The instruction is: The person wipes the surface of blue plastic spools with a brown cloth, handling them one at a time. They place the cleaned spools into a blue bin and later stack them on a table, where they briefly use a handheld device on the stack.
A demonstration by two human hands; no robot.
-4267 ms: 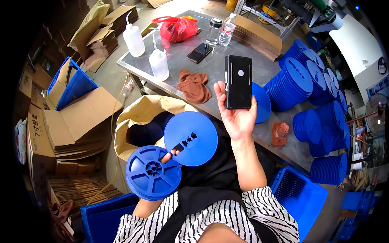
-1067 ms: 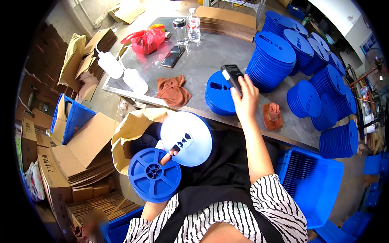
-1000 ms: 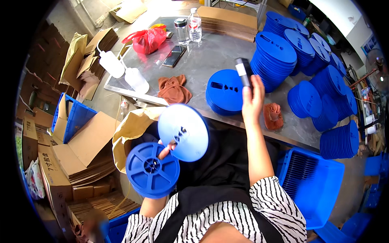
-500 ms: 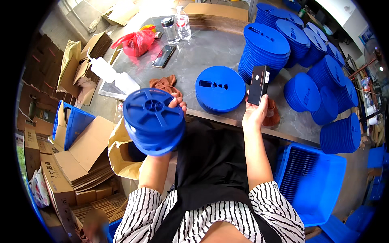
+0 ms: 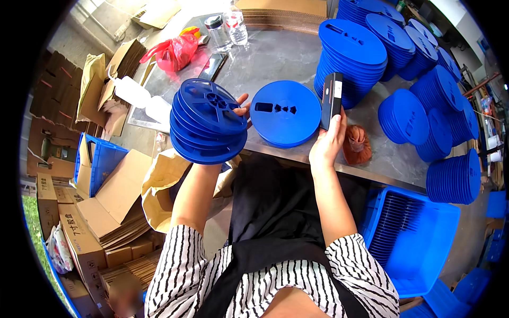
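My left hand (image 5: 243, 108) is closed on a short stack of blue plastic reels (image 5: 209, 122), held tilted over the table's front edge; most of its fingers are hidden behind them. The top reel shows spokes and a hub with holes. My right hand (image 5: 326, 146) grips a slim black box-shaped device (image 5: 332, 98) upright, a pale label on its side. Between the hands lies a low pile of blue discs (image 5: 285, 112) with a slot and small cut-outs. Just beyond the device stands a tall stack of blue discs (image 5: 352, 50).
More disc stacks (image 5: 403, 116) fill the right of the grey table (image 5: 283, 55). A brown cloth (image 5: 357, 146) lies near its edge. Phone (image 5: 213, 66), red bag (image 5: 177, 52) and bottles (image 5: 236, 26) stand far left. A blue crate (image 5: 424, 233) is at lower right, cardboard (image 5: 114, 191) at left.
The reels in my left hand have risen slightly, moved right and tilted, now covering the cloth behind them. My right hand has turned the device so its labelled side shows.
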